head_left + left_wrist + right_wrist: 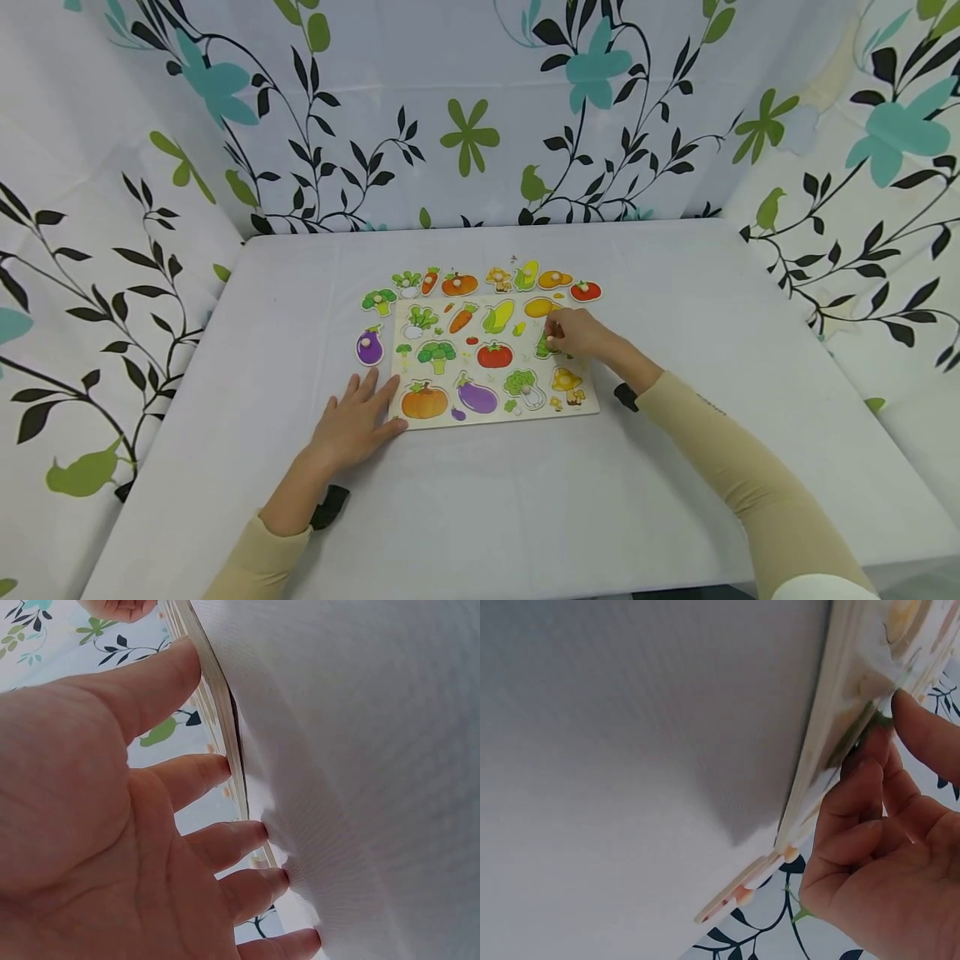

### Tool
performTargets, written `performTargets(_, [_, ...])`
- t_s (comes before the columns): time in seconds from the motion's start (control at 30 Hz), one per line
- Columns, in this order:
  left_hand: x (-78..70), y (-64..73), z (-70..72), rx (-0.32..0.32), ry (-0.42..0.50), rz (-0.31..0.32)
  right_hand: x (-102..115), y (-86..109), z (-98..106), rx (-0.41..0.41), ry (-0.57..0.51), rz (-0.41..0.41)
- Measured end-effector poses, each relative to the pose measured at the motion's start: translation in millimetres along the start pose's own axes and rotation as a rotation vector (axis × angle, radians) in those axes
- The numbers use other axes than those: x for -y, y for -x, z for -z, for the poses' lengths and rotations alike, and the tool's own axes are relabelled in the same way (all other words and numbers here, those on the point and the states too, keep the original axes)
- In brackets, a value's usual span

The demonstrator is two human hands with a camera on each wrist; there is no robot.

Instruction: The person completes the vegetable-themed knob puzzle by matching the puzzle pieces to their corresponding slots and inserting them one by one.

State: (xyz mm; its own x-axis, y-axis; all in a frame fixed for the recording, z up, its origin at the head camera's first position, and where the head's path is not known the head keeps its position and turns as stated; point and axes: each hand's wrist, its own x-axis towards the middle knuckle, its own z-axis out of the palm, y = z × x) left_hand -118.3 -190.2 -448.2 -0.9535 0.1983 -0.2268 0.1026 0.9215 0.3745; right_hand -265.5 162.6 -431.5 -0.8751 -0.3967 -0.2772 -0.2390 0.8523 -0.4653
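Note:
A pale wooden puzzle board (487, 421) printed with vegetables lies flat on the table. My right hand (579, 333) is over its right side and pinches a green vegetable puzzle piece (545, 346) between thumb and fingertips. The fingers hide most of that piece, which is right at the board's surface. In the right wrist view, the right hand (885, 825) has its other fingers curled in. My left hand (358, 421) rests with spread fingers at the board's left edge. In the left wrist view, the left thumb (161, 682) touches the board's side (217, 697).
Loose pieces line the board's left and far sides: an eggplant (369, 346), a broccoli (378, 301), a carrot (430, 281), a pumpkin (459, 284), a mushroom (498, 279), a corn cob (527, 275) and a tomato (586, 291). A white cloth covers the table (465, 517); patterned curtains (420, 83) hang behind.

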Motion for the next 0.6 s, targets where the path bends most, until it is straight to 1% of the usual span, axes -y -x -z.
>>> performTargets(0.07, [0.2, 0.5, 0.5, -0.001, 0.0, 0.001, -1, 0.2, 6, 0.008, -0.013, -0.002])
performTargets(0.13, [-0.4, 0.9, 1.5, 0.0, 0.001, 0.002, -4, -1.6, 14, -0.017, -0.018, -0.015])
performTargets(0.2, [-1.8, 1.2, 2.9, 0.0, 0.001, 0.002, -12, -7.5, 24, -0.075, -0.027, -0.035])
performTargets(0.27, [-2.7, 1.8, 3.9, -0.001, 0.0, 0.004, -22, -14.6, 34, -0.16, -0.032, -0.059])
performTargets(0.33, [-3.3, 2.2, 4.8, -0.001, 0.001, 0.007, -32, -22.5, 44, -0.228, -0.054, -0.094])
performTargets(0.4, [-3.1, 2.4, 4.6, -0.001, 0.0, 0.007, -42, -29.6, 51, -0.27, -0.061, -0.136])
performTargets(0.47, [-2.4, 2.3, 4.1, 0.001, 0.003, 0.008, -51, -35.3, 57, -0.274, -0.066, -0.181])
performTargets(0.6, [-1.9, 2.1, 2.8, 0.003, 0.007, 0.008, -66, -44.8, 59, -0.207, -0.103, -0.254])
